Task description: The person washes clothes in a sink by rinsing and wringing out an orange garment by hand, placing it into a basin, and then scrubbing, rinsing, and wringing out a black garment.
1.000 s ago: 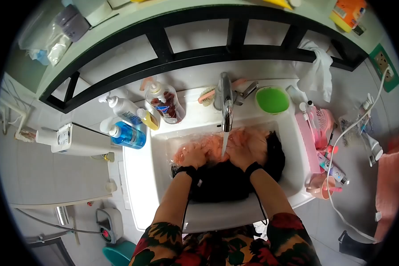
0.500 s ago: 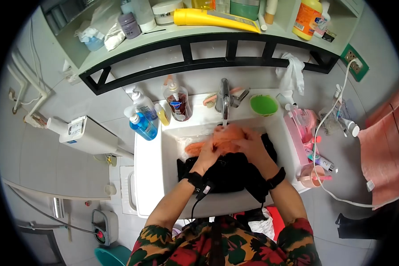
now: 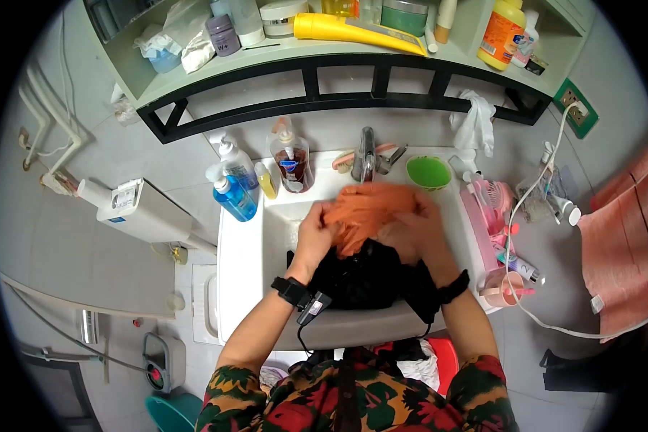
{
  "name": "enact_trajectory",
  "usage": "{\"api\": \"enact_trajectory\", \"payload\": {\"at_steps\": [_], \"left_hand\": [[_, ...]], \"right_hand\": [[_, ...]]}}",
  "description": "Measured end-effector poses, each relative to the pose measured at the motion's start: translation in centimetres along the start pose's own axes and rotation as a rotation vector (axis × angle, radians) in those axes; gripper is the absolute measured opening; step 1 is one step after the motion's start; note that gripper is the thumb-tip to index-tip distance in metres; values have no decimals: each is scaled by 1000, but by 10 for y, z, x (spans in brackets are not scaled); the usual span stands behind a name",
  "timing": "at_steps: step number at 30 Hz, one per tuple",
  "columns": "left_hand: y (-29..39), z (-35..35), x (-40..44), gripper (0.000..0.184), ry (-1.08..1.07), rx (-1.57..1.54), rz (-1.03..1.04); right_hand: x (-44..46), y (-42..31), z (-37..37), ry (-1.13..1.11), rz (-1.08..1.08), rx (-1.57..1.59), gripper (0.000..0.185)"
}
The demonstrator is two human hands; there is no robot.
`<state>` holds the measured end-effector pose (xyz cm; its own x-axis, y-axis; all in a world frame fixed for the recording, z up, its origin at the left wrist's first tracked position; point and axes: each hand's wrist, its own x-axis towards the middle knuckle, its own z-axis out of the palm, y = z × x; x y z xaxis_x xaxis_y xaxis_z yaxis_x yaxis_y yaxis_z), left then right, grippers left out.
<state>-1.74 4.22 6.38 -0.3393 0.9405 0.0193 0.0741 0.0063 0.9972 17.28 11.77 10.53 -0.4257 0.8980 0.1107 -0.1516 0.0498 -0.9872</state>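
Observation:
Both hands hold up a wet orange cloth (image 3: 371, 209) over the white sink (image 3: 277, 230), just in front of the faucet (image 3: 368, 155). My left hand (image 3: 317, 234) pinches its left side with closed fingers. On the other side my right hand (image 3: 416, 227) grips the cloth, its fingers partly covered by folds. A black cloth (image 3: 360, 281) lies bunched in the basin below, between my wrists. Each wrist has a black band, and a small device hangs by the left one.
Pump bottles, one blue (image 3: 235, 198) and one dark red (image 3: 292, 165), stand at the sink's back left. A green bowl (image 3: 429, 172) sits back right, beside a pink tray (image 3: 482, 223). A shelf (image 3: 266, 54) crosses above; a white cable (image 3: 515, 216) hangs at right.
The orange cloth was low in the basin under running water; it has been lifted and spread between my hands. Both hands have risen with it, and the view has tilted up toward the shelf.

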Motion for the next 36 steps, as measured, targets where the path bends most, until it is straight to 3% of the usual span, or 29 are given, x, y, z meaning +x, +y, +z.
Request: {"api": "enact_trajectory", "payload": {"at_steps": [1,2,4,5,7,8,11,18,21,25,27,28,29,30,31,32,33,35,36], "left_hand": [[-29,-1,-2,26,-5,95,-85],[-67,-1,-2,31,-46,119,14],[-95,-3,-14,50,-167,523,-137],[-101,-2,-19,50,-167,520,-148],[-105,3,-25,56,-391,1089,-28],[-103,5,-23,53,-483,1133,-118],[-114,14,-15,50,-553,1342,-93],[-148,15,20,44,-594,1152,-186],[-167,12,39,41,-681,1165,-159],[-156,12,36,38,-583,1126,-182],[-166,14,28,33,-546,990,-183],[-157,7,21,32,-461,937,-3],[-148,3,12,32,-457,938,-1],[-117,0,5,31,-276,650,-201],[-100,-4,0,30,-94,353,-384],[-147,-6,1,33,28,87,-414],[-128,-5,0,33,36,83,-400],[-65,0,-6,36,161,-571,-722],[-50,2,-6,43,123,-676,-765]], "right_hand": [[1,27,-6,50,176,-135,36],[0,46,-8,48,183,-135,36],[-2,80,-11,-158,-31,-1209,40],[-10,105,-12,-167,-23,-1208,40],[-25,134,-7,-320,-13,-1141,45],[-26,135,-5,-497,175,-1277,50],[-24,157,0,-588,152,-1354,51],[15,196,-10,-662,206,-1379,49],[20,213,-17,-573,159,-1086,41],[10,197,-10,-531,1,-1304,36],[6,196,-14,-500,-70,-1345,35],[4,193,-19,-531,-91,-1264,34],[0,189,-23,-563,-109,-1183,34],[-2,181,-25,-564,-118,-1186,34],[-3,166,-24,-412,77,-900,34],[-6,149,-23,-260,261,-609,34],[-4,111,-14,-263,246,-615,34],[-3,29,6,-203,100,-805,41],[-1,41,6,-231,-8,-322,45]]}}
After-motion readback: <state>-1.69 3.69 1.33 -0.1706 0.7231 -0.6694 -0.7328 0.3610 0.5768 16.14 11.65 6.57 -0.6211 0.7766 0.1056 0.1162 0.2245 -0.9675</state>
